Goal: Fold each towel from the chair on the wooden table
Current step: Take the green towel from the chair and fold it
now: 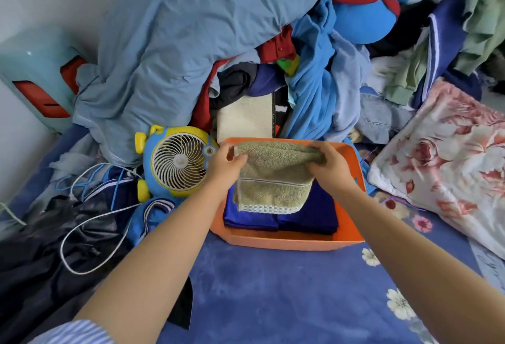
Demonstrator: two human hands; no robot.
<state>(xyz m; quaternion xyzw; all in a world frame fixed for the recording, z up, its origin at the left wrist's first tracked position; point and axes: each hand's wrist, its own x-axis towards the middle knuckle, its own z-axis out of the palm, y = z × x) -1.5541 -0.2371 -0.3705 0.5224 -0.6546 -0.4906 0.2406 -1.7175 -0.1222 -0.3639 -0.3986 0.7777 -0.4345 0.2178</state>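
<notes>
Holding a folded olive-green towel over an orange plastic bin, we see both hands at its upper fold. Our left hand pinches the towel's left corner, thumb and fingers curled on the looped terry cloth. Our right hand grips the right corner, fingers bunched into the pile. The towel hangs down in a soft rectangle, with a flat woven band across its middle and a pale checked trim along the bottom hem. Whether that hem touches what lies beneath, we cannot tell.

Inside the bin lie smooth, deep blue folded cloths, stacked flat side by side. The bin is rectangular with thin, rigid walls, and it sits on a bed covered by a blue floral sheet with a plush-looking surface.

Just left of the bin stands a small round fan, blue and yellow plastic with a cream spiral grille. White and blue cords loop over dark, glossy fabric towards the bed's left edge.

Behind the bin rises a rumpled heap of clothes, mostly blue, red and dark, topped by a large grey-blue pillow with creased cotton. A cream, fine-textured folded cloth lies just beyond the bin's far wall. At the bed's right edge rests a pillow with a pink flower print.
</notes>
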